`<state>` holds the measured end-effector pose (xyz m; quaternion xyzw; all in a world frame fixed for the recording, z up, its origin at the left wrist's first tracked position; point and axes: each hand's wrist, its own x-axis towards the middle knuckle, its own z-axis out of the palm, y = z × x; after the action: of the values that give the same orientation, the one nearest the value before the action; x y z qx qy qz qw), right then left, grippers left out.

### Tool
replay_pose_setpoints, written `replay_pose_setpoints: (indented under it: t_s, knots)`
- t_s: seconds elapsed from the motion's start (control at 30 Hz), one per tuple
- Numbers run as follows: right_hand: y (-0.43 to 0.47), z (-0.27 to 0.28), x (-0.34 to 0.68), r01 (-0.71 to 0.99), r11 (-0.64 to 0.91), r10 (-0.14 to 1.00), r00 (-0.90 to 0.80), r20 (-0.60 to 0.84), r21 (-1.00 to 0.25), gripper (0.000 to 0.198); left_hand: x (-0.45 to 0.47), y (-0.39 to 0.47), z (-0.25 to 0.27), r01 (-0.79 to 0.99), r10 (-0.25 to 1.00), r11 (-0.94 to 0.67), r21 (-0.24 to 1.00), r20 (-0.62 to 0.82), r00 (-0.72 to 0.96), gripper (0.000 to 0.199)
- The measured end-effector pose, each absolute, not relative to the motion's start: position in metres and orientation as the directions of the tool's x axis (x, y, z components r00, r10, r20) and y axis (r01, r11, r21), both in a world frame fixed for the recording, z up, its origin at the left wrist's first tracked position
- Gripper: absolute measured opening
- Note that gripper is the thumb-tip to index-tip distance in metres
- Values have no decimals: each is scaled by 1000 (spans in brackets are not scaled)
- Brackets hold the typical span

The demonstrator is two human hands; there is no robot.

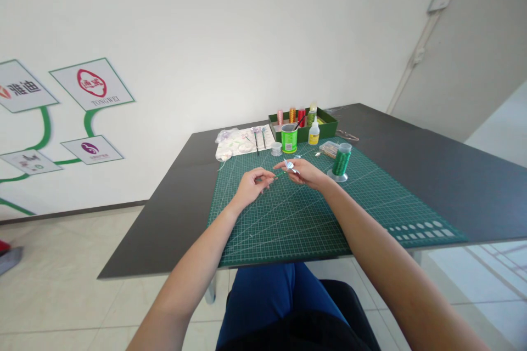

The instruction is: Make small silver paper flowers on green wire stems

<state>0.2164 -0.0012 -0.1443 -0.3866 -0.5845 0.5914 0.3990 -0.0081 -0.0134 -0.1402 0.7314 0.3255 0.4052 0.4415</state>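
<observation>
Above the green cutting mat (280,230), both hands meet over a small artificial flower (291,166) with pale blue-white petals and a thin green stem. My left hand (252,187) pinches the stem's left end between thumb and fingers. On the other side, my right hand (305,174) closes around the stem just under the petals, its index finger stretched toward the left. Its lower fingers are curled and partly hidden. Just right of that hand stands a spool of green thread (341,160) on a clear base.
Behind the hands are a green can (289,140), a glue bottle (314,132), a small white tub (276,149) and a clear box (329,148). A dark green tray (331,125) holds several thread spools. White sheet (234,145) with flower pieces lies left. Scissors (348,135) rest at the right.
</observation>
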Motion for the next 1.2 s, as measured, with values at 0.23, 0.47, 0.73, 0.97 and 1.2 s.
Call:
replay_pose_setpoints:
  t_s: [0.23,0.47,0.73,0.97,1.2]
  knots:
    - [1,-140,221,62,162,954,-266,140,-985,47,-10,-7,-146,34,881,-326,945,290,373,28]
    - [4,-137,234,-51,358,933,51,355,-932,48,-10,-5,-147,17,898,-303,953,280,339,30]
    - [8,-137,246,-8,445,865,264,427,-896,36,-10,-4,-149,-5,909,-284,959,271,316,31]
    - [12,-145,238,81,473,852,212,479,-877,41,-7,-6,-149,-70,925,-227,971,237,297,31]
    - [10,-150,230,296,542,821,10,570,-786,91,-4,-8,-147,-149,942,-146,978,183,280,33]
